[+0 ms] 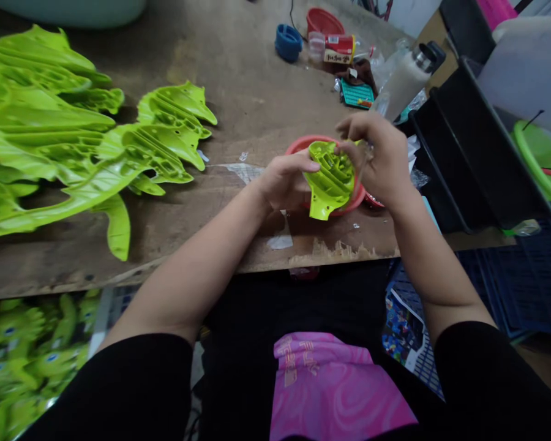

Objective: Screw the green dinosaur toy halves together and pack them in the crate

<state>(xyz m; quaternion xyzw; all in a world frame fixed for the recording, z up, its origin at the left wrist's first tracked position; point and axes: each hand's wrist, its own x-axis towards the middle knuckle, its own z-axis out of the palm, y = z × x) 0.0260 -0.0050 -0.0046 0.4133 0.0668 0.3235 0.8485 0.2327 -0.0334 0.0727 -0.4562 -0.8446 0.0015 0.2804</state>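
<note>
A lime-green ribbed plastic shell (331,179) is held above a shallow red bowl (359,196) at the table's near edge. My left hand (284,182) grips the shell's left side, thumb across its top. My right hand (380,160) is closed over the shell's upper right corner, fingers pinched there; whether it also holds a small part is hidden. Both forearms reach in from below, in black sleeves.
A pile of matching green shells (73,141) covers the left of the worn wooden table (239,92). Far back sit a blue cup (288,41), a red bowl (324,22), a white bottle (406,78). Black crates (468,141) stand right; more green toy parts (22,361) lie lower left.
</note>
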